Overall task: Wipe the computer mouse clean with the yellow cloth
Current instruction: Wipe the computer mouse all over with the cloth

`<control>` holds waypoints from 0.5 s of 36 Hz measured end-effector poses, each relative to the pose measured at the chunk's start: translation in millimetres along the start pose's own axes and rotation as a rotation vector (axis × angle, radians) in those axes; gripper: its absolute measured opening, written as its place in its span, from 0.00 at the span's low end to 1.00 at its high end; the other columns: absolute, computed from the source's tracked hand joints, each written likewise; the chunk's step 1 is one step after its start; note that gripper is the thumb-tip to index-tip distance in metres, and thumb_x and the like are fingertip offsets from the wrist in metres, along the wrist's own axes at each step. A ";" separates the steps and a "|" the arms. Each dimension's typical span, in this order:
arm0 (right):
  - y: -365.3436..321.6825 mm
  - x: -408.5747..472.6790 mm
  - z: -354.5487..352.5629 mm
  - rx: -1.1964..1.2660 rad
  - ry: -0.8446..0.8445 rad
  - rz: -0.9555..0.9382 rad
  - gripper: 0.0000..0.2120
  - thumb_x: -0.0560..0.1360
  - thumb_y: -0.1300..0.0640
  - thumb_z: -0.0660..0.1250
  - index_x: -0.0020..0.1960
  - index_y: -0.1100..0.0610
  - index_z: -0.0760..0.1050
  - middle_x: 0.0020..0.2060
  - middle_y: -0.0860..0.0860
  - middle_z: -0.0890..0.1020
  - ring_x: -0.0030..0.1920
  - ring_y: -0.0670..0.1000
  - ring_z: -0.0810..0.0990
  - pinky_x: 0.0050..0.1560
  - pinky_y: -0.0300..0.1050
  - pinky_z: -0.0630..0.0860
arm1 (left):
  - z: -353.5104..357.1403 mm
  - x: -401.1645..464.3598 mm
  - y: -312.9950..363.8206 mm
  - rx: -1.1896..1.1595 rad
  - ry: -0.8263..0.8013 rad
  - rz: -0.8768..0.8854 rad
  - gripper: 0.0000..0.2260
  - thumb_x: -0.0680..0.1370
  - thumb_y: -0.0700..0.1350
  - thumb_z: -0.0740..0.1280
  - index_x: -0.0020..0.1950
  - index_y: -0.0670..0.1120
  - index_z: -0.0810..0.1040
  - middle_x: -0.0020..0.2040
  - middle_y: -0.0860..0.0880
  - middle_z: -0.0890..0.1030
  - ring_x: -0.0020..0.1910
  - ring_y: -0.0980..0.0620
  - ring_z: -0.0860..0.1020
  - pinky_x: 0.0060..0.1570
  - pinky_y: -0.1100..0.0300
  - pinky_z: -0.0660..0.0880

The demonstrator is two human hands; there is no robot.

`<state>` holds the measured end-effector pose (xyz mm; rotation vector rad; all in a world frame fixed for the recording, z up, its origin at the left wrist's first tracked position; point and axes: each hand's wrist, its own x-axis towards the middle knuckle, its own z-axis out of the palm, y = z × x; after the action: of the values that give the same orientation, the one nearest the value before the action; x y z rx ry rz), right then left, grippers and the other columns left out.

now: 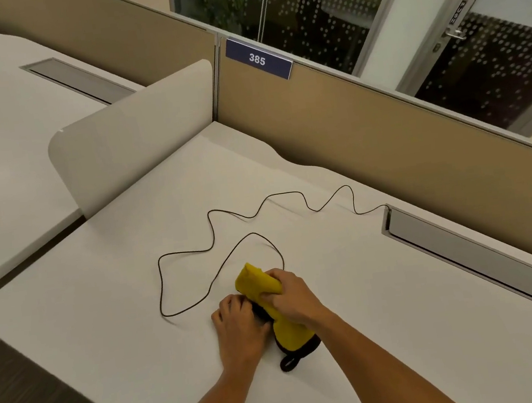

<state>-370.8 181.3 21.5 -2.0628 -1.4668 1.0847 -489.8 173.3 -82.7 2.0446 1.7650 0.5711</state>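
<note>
Head view shows two bare hands working close together on one white counter (352, 291). The left hand (239, 325) is curled around one dark mouse (261, 312), holding it down on the counter. Only a small black part of the mouse shows between the two hands; the rest is hidden. The right hand (291, 295) is closed around one yellow cloth (261, 285) and presses it on top of the mouse. One end of the cloth sticks up past the fingers. The other end hangs down under the right wrist, where a dark edge and one small black loop (289, 362) touch the counter.

One thin black cord (209, 241) lies on the counter in big loose curls. It runs from near the hands to one grey slot (465, 254) set in the counter on the right. A second grey slot (75, 79) sits in the next counter on the left. One white divider (135, 133) stands between the two counters. One tan wall (368, 142) runs behind them, with one blue sign (257, 59) that reads 385. Glass with white dots (301, 6) is behind the wall.
</note>
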 end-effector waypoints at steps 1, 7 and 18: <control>-0.1 -2.2 1.7 0.009 0.008 0.001 0.13 0.75 0.53 0.66 0.59 0.48 0.75 0.53 0.48 0.82 0.52 0.50 0.79 0.52 0.43 0.75 | -0.3 -0.2 0.5 0.002 0.002 -0.004 0.15 0.65 0.57 0.74 0.46 0.51 0.75 0.45 0.51 0.79 0.55 0.46 0.74 0.51 0.51 0.69; -2.0 -13.7 6.1 0.074 0.026 0.022 0.10 0.75 0.54 0.66 0.57 0.49 0.74 0.49 0.47 0.81 0.49 0.48 0.78 0.47 0.38 0.71 | -0.3 -1.6 1.8 -0.006 0.010 -0.033 0.07 0.70 0.51 0.70 0.44 0.51 0.75 0.45 0.51 0.79 0.54 0.46 0.74 0.51 0.51 0.68; 19.5 -31.2 0.0 0.616 -0.082 0.245 0.16 0.75 0.57 0.71 0.62 0.53 0.75 0.55 0.54 0.83 0.53 0.56 0.83 0.51 0.51 0.81 | 6.6 -1.8 -3.9 0.017 0.023 0.039 0.09 0.72 0.50 0.71 0.48 0.49 0.77 0.47 0.48 0.79 0.52 0.46 0.74 0.48 0.51 0.69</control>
<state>-363.5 145.3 19.6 -1.7817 -0.7725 1.5012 -489.8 171.9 -90.5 2.0960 1.7525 0.5958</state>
